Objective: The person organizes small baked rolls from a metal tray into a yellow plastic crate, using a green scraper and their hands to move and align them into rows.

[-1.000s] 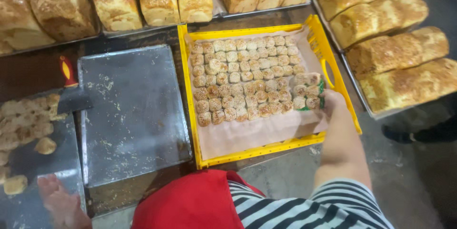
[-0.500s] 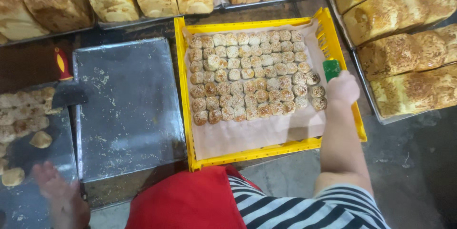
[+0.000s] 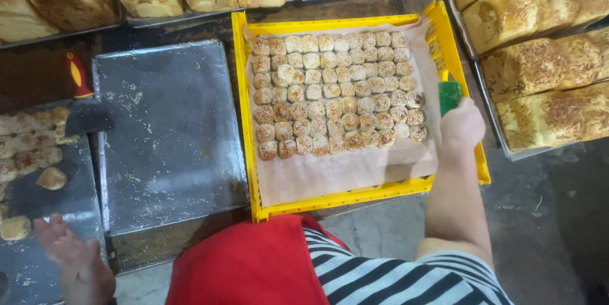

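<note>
- A dark, crumb-dusted bakery worktop (image 3: 190, 32) seen from above, crowded with trays; the yellow crate (image 3: 355, 194) in the middle serves as the landmark.
- The yellow crate is lined with pale paper (image 3: 342, 175) and holds tight rows of small round sesame buns (image 3: 336, 96), filling the far part and leaving the paper bare near the person.
- The right hand (image 3: 462, 129) sits at the crate's right rim, fingers curled closed around a green handle (image 3: 450, 96); what the handle belongs to cannot be told.
- Left of the crate lies a bare metal baking sheet (image 3: 168, 134), scattered with crumbs.
- Further left of the crate, a scraper with a red handle (image 3: 79, 80) rests over another sheet (image 3: 44, 216) bearing flat pastries (image 3: 28, 146).
- The left hand (image 3: 66, 248) hovers open and flat over that sheet, holding nothing.
- Beyond and right of the crate stand trays of large golden loaves (image 3: 539, 58).
- A red apron (image 3: 254, 267) and striped shirt (image 3: 406, 279) fill the near edge.
</note>
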